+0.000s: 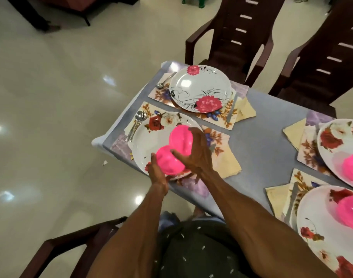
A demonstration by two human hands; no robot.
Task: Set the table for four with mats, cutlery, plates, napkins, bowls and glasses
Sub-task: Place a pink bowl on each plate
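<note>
Bare forearms, no sleeves; a dark green garment (pixel 201 251) with small white specks.

Two bright pink plastic bowls, one (pixel 170 162) gripped in the left hand (pixel 156 173) and one (pixel 180 139) tilted in the right hand (pixel 193 153), hover touching each other above a white rose-patterned plate (pixel 151 137) at the corner of the grey surface (pixel 262 141). That plate sits on a floral mat (pixel 217 137), a spoon and fork (pixel 136 123) lying at its far-left edge and a pale yellow napkin (pixel 227 163) to its right. Beyond it, a second plate (pixel 199 87) with pink flowers rests bare on its own mat, with cutlery (pixel 164 81) and napkin (pixel 244 110) alongside. To the right of the first plate, two more plates (pixel 336 141) (pixel 316 221) each carry a pink bowl (pixel 352 167) (pixel 350 213).
</note>
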